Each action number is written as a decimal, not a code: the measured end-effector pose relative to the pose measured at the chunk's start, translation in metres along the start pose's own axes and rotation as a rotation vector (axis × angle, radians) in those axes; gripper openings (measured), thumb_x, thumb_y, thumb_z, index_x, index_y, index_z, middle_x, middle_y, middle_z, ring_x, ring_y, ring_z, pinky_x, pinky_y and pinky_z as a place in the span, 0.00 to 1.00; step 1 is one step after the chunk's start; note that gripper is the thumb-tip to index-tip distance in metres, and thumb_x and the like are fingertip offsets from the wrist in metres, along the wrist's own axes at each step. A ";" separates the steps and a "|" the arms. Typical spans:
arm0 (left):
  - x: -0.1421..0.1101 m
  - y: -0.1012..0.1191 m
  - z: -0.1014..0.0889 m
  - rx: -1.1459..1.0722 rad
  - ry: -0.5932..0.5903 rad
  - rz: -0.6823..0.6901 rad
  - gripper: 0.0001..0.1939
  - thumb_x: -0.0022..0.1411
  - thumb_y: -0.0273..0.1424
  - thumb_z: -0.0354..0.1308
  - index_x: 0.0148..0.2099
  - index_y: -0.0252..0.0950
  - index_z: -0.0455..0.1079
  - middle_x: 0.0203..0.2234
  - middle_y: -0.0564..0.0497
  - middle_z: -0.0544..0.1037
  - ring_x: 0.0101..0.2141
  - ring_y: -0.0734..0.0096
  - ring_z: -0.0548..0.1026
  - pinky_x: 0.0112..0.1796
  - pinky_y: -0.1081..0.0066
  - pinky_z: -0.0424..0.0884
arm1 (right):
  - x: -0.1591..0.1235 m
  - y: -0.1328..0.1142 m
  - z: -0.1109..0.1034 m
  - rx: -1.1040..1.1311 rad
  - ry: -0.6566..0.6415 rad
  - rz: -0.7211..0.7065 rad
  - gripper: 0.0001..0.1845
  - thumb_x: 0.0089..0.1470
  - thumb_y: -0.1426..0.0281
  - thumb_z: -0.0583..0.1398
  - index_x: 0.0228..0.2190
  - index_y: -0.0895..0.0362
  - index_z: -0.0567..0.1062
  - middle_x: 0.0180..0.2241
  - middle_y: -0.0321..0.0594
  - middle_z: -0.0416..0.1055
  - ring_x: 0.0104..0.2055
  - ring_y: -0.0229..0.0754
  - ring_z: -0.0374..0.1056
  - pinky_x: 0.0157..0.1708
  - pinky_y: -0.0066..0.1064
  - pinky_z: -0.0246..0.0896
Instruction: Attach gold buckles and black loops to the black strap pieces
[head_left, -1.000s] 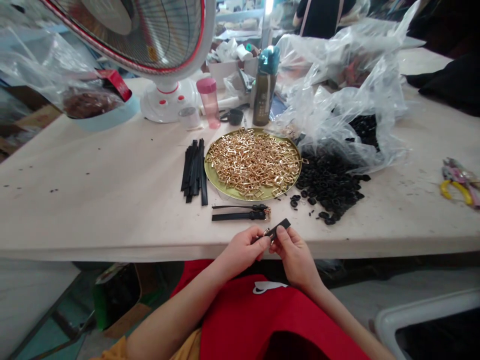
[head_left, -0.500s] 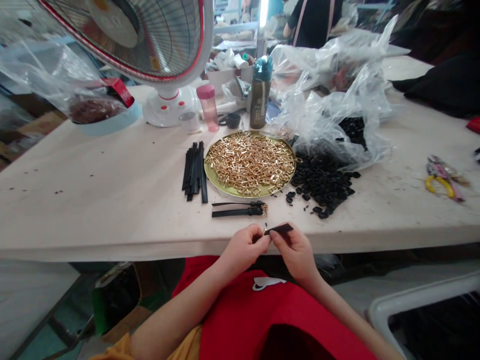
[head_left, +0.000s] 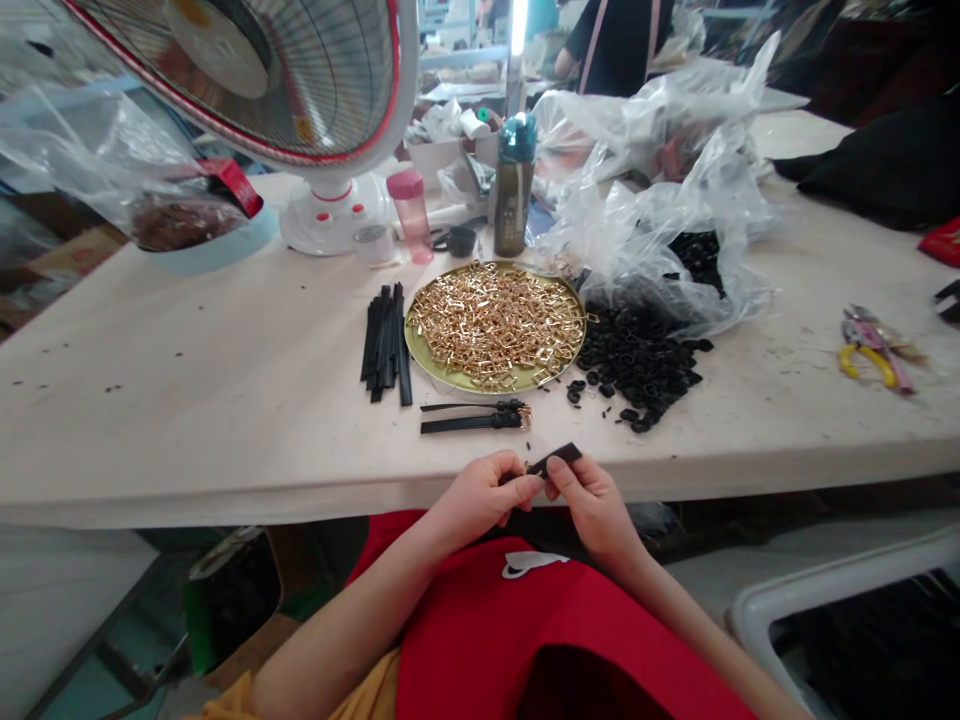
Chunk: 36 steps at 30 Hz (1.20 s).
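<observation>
At the table's front edge, a short black strap with a small gold buckle is held between both my hands. My left hand is closed, thumb and fingers pinching the buckle end. My right hand pinches the strap nearer its free end, thumb on top. Just beyond the hands lie two black straps with buckles, side by side. Behind them stands a round tray heaped with gold buckles. Part of the held buckle is hidden by my left fingers.
Black strips lie left of the tray, a pile of black loops right of it. Pliers rest farther right. A fan, pink cup, bottle and plastic bag stand behind. Another person is at the back.
My right thumb has shifted along the strap, and the strap's free end tilts up slightly more. The gold buckle is turned and less visible between my fingers. The whole view has shifted a little.
</observation>
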<state>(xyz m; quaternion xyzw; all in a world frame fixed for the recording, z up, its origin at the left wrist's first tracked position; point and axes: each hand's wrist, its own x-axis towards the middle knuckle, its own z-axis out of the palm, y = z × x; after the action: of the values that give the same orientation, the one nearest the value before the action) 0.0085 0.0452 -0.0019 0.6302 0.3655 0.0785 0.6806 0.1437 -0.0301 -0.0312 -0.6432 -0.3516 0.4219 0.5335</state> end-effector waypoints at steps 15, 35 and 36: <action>-0.001 0.003 0.005 0.281 0.184 0.085 0.11 0.57 0.36 0.48 0.26 0.34 0.61 0.20 0.57 0.66 0.24 0.77 0.63 0.26 0.76 0.57 | 0.004 -0.001 0.003 -0.275 0.053 -0.196 0.07 0.50 0.66 0.56 0.24 0.56 0.66 0.22 0.34 0.63 0.24 0.36 0.58 0.25 0.28 0.55; 0.041 0.005 -0.001 0.245 0.228 0.077 0.11 0.58 0.38 0.47 0.36 0.36 0.65 0.18 0.58 0.66 0.20 0.77 0.64 0.24 0.77 0.58 | 0.105 -0.005 -0.057 -1.235 0.198 -0.330 0.11 0.54 0.66 0.53 0.24 0.57 0.71 0.26 0.42 0.68 0.26 0.40 0.63 0.26 0.31 0.51; 0.042 0.004 -0.001 0.233 0.229 0.070 0.11 0.57 0.38 0.47 0.35 0.36 0.65 0.18 0.58 0.66 0.20 0.78 0.64 0.24 0.77 0.58 | 0.108 -0.005 -0.053 -1.286 0.188 -0.332 0.11 0.53 0.67 0.54 0.24 0.56 0.71 0.26 0.42 0.68 0.25 0.40 0.63 0.26 0.31 0.50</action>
<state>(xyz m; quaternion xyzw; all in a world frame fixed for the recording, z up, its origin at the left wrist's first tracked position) 0.0401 0.0708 -0.0151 0.7041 0.4251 0.1303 0.5537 0.2351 0.0472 -0.0404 -0.8046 -0.5791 -0.0171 0.1301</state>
